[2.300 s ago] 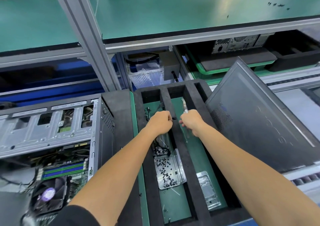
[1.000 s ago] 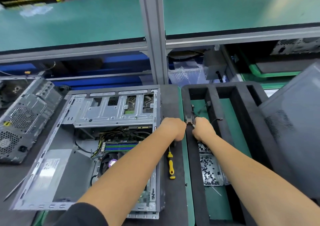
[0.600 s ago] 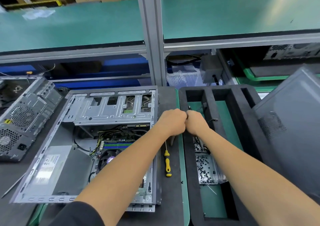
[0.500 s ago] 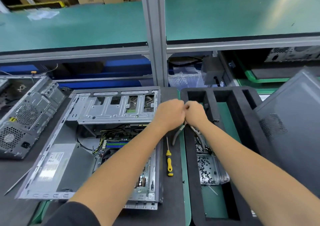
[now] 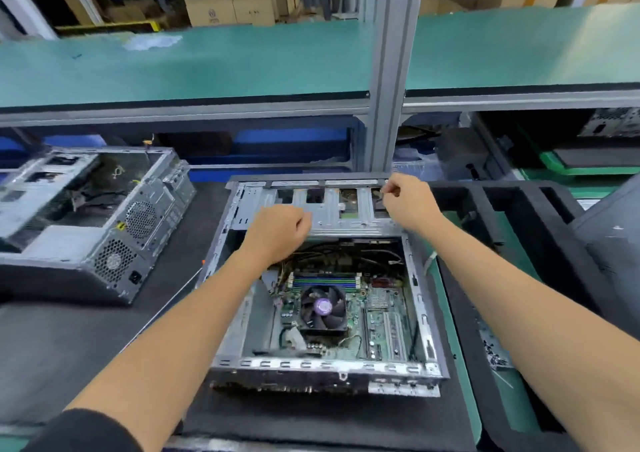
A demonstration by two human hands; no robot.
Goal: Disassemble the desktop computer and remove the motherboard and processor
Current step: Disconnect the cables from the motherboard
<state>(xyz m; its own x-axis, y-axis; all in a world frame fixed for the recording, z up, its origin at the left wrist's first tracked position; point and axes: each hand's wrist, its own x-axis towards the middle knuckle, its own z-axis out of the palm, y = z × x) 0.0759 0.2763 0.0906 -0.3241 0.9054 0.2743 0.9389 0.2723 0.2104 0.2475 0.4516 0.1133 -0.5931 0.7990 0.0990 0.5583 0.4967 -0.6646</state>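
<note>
Green shelf (image 5: pixel 242 67) on alu post (image 5: pixel 389 70), cardboard boxes (image 5: pixel 230 10) stacked behind.

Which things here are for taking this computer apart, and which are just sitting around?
For the job:
open computer case
motherboard
cooler fan
drive cage
left hand
right hand

Just lying about:
second computer case
black foam tray
cardboard boxes

Silver-grey bare metal on the open computer case (image 5: pixel 322 365), and inside it a green motherboard (image 5: pixel 377 316) with a black fan (image 5: pixel 323 308) wearing a purple centre. Blue and green memory slots (image 5: pixel 325 281) stripe across above it. Teal-green shelf (image 5: pixel 242 60), black foam tray (image 5: pixel 519 243), dark grey mat (image 5: pixel 69 347), and a black sleeve (image 5: pixel 86 431) at the bottom left.
</note>
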